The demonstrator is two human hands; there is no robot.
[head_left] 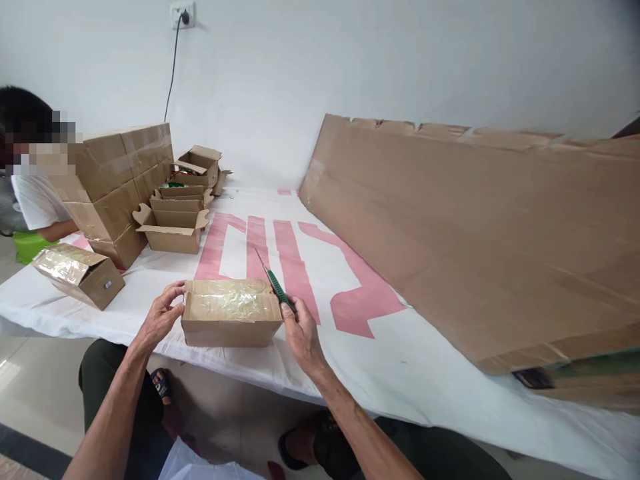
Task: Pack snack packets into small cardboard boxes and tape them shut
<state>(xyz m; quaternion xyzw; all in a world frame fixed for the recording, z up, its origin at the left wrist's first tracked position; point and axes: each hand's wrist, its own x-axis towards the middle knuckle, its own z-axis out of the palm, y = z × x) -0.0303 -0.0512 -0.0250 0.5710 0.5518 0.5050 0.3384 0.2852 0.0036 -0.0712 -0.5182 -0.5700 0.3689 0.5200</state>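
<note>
A small cardboard box (pixel 231 312) with clear tape across its top sits near the front edge of the white sheet (pixel 425 360). My left hand (pixel 163 313) grips the box's left end, fingers curled on its top edge. At the box's right end, my right hand (pixel 299 330) is closed round a green-handled knife (pixel 273 281). The blade points up and away over the sheet.
Another taped small box (pixel 80 273) lies at the left. Behind it stand a stack of large cartons (pixel 117 187) and several open small boxes (pixel 173 230). A big flat cardboard slab (pixel 490 240) leans along the right. A person in a white shirt (pixel 35 200) sits far left.
</note>
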